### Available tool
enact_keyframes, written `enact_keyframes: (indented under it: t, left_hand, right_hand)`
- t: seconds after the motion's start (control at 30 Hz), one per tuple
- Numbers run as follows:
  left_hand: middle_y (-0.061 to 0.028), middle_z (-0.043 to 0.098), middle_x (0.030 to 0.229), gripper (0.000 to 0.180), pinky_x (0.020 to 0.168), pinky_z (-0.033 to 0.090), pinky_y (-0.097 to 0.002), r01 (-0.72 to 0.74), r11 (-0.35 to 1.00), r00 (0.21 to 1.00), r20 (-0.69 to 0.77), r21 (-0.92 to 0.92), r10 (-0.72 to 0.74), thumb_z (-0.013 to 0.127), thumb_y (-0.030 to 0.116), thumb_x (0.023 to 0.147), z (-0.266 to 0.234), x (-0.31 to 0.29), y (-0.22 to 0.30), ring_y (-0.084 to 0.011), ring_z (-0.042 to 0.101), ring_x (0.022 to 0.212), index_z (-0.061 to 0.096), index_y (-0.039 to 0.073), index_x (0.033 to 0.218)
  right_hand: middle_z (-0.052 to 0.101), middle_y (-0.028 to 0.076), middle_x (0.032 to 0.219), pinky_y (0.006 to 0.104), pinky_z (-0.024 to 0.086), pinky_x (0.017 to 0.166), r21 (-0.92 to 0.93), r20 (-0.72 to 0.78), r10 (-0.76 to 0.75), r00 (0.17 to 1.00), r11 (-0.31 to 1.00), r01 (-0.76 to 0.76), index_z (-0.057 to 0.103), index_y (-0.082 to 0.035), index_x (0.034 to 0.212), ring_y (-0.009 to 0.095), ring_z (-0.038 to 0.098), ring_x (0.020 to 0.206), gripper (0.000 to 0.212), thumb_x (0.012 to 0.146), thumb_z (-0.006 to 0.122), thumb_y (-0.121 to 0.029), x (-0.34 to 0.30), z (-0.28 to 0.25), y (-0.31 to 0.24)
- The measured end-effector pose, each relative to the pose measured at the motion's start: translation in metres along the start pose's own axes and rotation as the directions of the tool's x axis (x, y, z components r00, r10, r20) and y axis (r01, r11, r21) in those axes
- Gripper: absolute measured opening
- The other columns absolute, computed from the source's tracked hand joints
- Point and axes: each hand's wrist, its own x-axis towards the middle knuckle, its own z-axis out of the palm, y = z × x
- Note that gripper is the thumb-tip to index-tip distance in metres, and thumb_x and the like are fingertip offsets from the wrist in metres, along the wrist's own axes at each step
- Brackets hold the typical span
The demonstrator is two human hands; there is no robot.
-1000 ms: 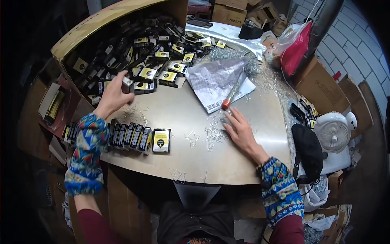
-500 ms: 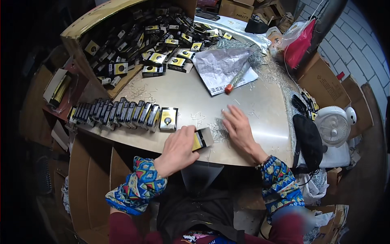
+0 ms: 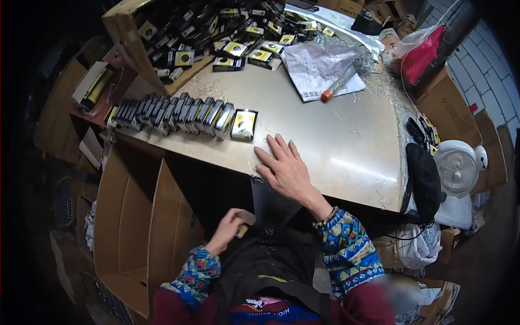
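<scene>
My left hand (image 3: 226, 232) is below the table edge, in front of my dark apron (image 3: 265, 260), with its fingers closed round a small black-and-yellow carton (image 3: 243, 231). The hand partly hides that carton. My right hand (image 3: 285, 167) lies flat, fingers spread, over the front edge of the metal-topped table (image 3: 336, 141). Thin wire-like metal bits (image 3: 252, 169) lie beside its fingers, and a few more show on the apron. Left of this hand, one yellow-and-white carton (image 3: 244, 125) lies face up at the end of a row of upright cartons (image 3: 179, 115).
A large cardboard bin (image 3: 122, 27) spills many cartons across the back left. Behind my right hand are a crumpled paper sheet (image 3: 319, 67) and a clear tube with an orange end (image 3: 326, 96). A white fan (image 3: 456, 170) stands right; an open cardboard box (image 3: 127, 216) is below left.
My left hand has brought the carton down off the tabletop toward my lap. My right hand has swept left to the edge, and the pile of metal bits there is mostly gone.
</scene>
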Motion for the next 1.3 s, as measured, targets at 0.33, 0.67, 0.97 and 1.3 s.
enact_keyframes:
  t: [0.33,0.67,0.97,1.3]
  left_hand:
    - [-0.003,0.059,0.098,0.025,0.077,0.044,-0.0224,0.023,0.904,0.993,0.117,-0.426,0.03,0.054,0.005,0.087,0.055,-0.021,-0.018,-0.0075,0.053,0.087,0.054,0.001,0.111]
    - [-0.0242,0.06,0.103,0.069,0.083,0.049,-0.0453,-0.418,0.804,0.893,0.029,0.422,0.449,0.077,0.022,0.075,0.069,-0.031,-0.024,-0.0431,0.059,0.099,0.035,-0.002,0.124]
    - [-0.0201,0.057,0.108,0.066,0.082,0.05,-0.0408,-0.472,0.674,0.849,0.089,0.568,0.52,0.078,0.018,0.073,0.03,-0.048,-0.031,-0.0359,0.061,0.098,0.044,0.002,0.127]
    - [-0.0187,0.054,0.1,0.08,0.076,0.049,-0.0373,-0.708,0.564,0.619,-0.011,0.424,0.785,0.074,0.008,0.064,0.045,-0.039,0.034,-0.0315,0.058,0.084,0.041,-0.002,0.136]
  right_hand:
    - [0.048,0.023,0.136,0.0431,0.042,0.102,0.21,0.059,0.081,0.995,0.973,-0.092,0.055,-0.007,0.131,0.038,0.049,0.125,0.037,0.094,0.057,-0.012,-0.063,-0.043,-0.058]
    - [0.06,0.014,0.1,0.039,0.048,0.082,0.201,0.097,0.036,0.995,0.978,-0.055,0.064,-0.002,0.108,0.031,0.057,0.095,0.035,0.074,0.059,0.004,-0.099,0.003,-0.052]
    - [0.066,0.022,0.111,0.0325,0.055,0.082,0.728,0.302,-0.033,0.953,0.653,-0.208,0.059,0.002,0.122,0.03,0.068,0.099,0.033,0.09,0.062,-0.007,-0.113,-0.007,-0.056]
    - [0.072,0.014,0.084,0.0236,0.051,0.062,0.657,0.239,0.245,0.939,0.672,-0.343,0.066,0.002,0.114,0.012,0.068,0.072,0.027,0.092,0.065,-0.015,-0.096,-0.021,-0.057]
